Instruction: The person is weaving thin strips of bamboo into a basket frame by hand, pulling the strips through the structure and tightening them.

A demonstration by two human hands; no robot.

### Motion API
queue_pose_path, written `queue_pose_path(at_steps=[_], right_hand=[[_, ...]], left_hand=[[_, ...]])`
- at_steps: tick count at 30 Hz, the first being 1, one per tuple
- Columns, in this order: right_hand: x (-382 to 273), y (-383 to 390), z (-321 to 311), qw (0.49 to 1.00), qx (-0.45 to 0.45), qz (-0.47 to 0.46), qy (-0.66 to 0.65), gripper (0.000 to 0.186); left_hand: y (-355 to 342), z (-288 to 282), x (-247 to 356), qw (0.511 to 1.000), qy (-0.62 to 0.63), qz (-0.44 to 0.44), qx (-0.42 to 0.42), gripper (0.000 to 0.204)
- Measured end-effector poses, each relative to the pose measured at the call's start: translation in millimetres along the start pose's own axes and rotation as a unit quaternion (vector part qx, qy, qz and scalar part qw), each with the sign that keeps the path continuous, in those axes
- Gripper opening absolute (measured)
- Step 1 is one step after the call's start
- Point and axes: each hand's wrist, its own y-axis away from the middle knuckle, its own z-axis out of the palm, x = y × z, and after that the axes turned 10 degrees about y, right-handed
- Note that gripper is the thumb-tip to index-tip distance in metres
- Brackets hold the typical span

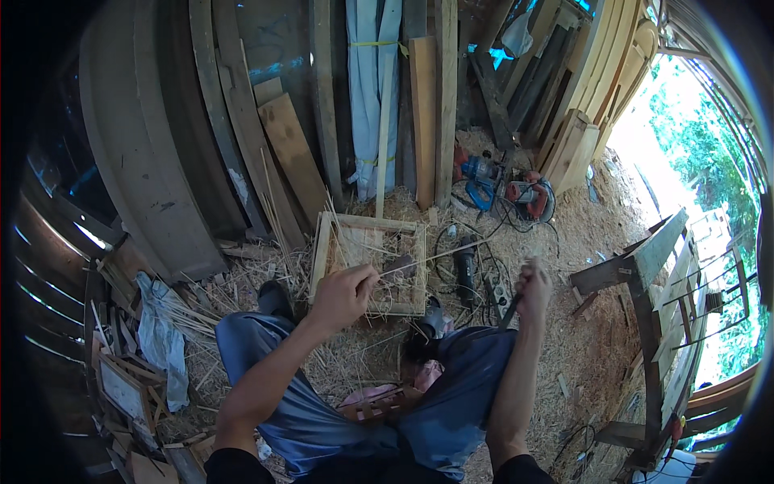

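My left hand (345, 295) is closed on one end of a thin wooden strip (439, 257), which slants up to the right in front of me. Held at about the same height, my right hand (533, 290) is a fist around a dark, narrow blade-like tool (509, 313) pointing down to the left. Its exact kind is hard to make out, and the fist is slightly blurred. The strip's far end stops short of my right hand. On the ground below the strip lies a light wooden frame (325, 252) with shavings and a dark flat piece (398, 265) inside it.
Right of the frame lie a black power tool (465, 270), a power strip (498, 289) and tangled cables. Farther back are a blue power tool (481, 194) and a red saw (532, 198). Boards (294, 153) lean at the back; a wooden bench (657, 323) stands right.
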Motion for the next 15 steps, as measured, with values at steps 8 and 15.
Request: queue_pose_path(at_steps=[8, 15], right_hand=[[20.6, 113.4, 123.1, 0.931, -0.344, 0.051, 0.106, 0.027], [0.5, 58.9, 80.4, 0.966, -0.249, 0.063, 0.038, 0.029]], left_hand=[[-8.8, 33.9, -1.4, 0.999, 0.011, 0.029, 0.012, 0.013], [-9.8, 16.0, 11.8, 0.999, 0.03, 0.007, -0.028, 0.015]])
